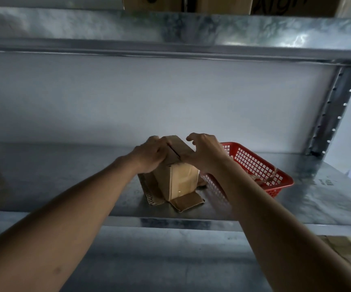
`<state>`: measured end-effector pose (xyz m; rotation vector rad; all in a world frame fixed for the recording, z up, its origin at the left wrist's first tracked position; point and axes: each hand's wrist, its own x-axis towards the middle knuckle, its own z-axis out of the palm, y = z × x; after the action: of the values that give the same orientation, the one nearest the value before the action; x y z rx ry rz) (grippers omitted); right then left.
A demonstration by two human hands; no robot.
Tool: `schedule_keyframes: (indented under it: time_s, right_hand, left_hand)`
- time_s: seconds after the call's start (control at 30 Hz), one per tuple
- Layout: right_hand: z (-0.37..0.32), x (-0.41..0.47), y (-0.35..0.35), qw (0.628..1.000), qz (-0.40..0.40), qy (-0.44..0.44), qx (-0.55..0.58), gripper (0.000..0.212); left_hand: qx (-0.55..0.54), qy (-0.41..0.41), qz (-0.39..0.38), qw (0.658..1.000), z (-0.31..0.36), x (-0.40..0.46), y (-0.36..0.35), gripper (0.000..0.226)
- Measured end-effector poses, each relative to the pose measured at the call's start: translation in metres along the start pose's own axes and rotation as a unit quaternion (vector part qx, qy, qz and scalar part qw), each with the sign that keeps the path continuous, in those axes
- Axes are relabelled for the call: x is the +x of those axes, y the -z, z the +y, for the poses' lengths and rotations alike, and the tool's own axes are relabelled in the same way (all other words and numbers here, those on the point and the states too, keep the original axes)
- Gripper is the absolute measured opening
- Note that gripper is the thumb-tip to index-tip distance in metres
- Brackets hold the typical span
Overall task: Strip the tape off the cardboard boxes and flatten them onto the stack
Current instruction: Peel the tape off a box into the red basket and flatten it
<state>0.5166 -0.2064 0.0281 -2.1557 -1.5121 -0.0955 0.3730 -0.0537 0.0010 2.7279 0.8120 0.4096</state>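
A small brown cardboard box [178, 178] stands upright on the metal shelf [64, 186], its bottom flaps splayed flat onto the shelf around it. A slit runs across its closed top between my two hands. My left hand [149, 153] grips the top left edge with curled fingers. My right hand [204, 152] rests on the top right side, thumb pressed against the box and fingers arched above it. Shiny clear tape shows on the box's front face.
A red plastic mesh basket [254, 163] with cardboard or tape scraps sits right behind my right wrist. Another shelf beam [170, 34] hangs overhead with boxes on it. A steel upright [334, 110] stands at right. More cardboard lies below at lower right.
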Motion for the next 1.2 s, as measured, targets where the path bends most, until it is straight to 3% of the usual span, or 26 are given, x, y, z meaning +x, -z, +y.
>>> schedule_keyframes:
  time_s: [0.13,0.23,0.4,0.5,0.6,0.7,0.83,0.97,1.07,1.2]
  right_hand:
    - [-0.001,0.006,0.005,0.999,-0.046,0.022,-0.003,0.034]
    - [-0.005,0.013,0.010,0.996,-0.079,0.027,-0.023,0.039]
    - [-0.014,0.016,0.010,0.991,-0.106,0.042,-0.075,0.040]
    - [-0.018,0.016,0.012,0.986,-0.117,0.056,-0.108,0.034]
    - [-0.022,0.015,0.017,0.982,-0.116,0.088,-0.121,0.043]
    - [-0.020,0.016,0.018,0.984,-0.075,0.117,-0.108,0.049]
    - [-0.007,0.019,0.009,0.988,0.024,0.131,-0.076,0.032]
    - [0.006,0.019,-0.003,0.995,0.073,0.070,-0.020,0.030]
    - [0.010,0.020,-0.007,0.999,0.044,0.028,0.016,0.035]
    - [0.006,0.020,-0.003,0.998,-0.059,0.023,-0.014,0.051]
  left_hand:
    - [0.005,0.034,0.053,0.998,-0.002,0.002,0.001,0.037]
    - [0.007,0.044,0.087,0.995,0.000,0.000,0.000,0.037]
    - [0.080,0.044,0.050,0.995,-0.005,-0.003,0.008,0.043]
    - [0.050,0.052,0.070,0.995,-0.010,-0.003,0.010,0.025]
    - [0.031,0.041,0.082,0.995,-0.018,-0.001,0.010,0.030]
    - [-0.031,0.059,0.060,0.996,-0.026,0.000,0.013,0.051]
    - [-0.105,0.044,0.034,0.993,-0.034,-0.001,0.016,0.038]
    - [-0.169,0.025,0.001,0.985,-0.035,-0.004,0.025,0.047]
    - [-0.141,0.015,-0.040,0.989,-0.028,-0.004,0.033,0.070]
    - [-0.025,-0.005,-0.120,0.992,-0.016,-0.001,0.044,0.066]
